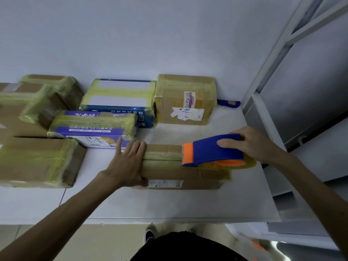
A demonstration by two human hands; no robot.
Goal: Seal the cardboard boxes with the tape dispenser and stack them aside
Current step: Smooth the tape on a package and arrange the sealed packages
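Fingers [139,150] of the left hand [125,164] lie straight and flat on the left end of the brown box [169,173]. The right hand [251,146] curls round the blue and orange tape dispenser [212,151], which sits on the box top at the right end. The box lies on the white table [188,204]. More taped boxes [185,99] sit behind and to the left.

On the table [188,204], the tape dispenser [212,150] sits on the right end of the near cardboard box [165,171], the left hand [126,164] lies on its left end, a labelled box [185,99] stands far behind, and other taped boxes [37,162] crowd the left.
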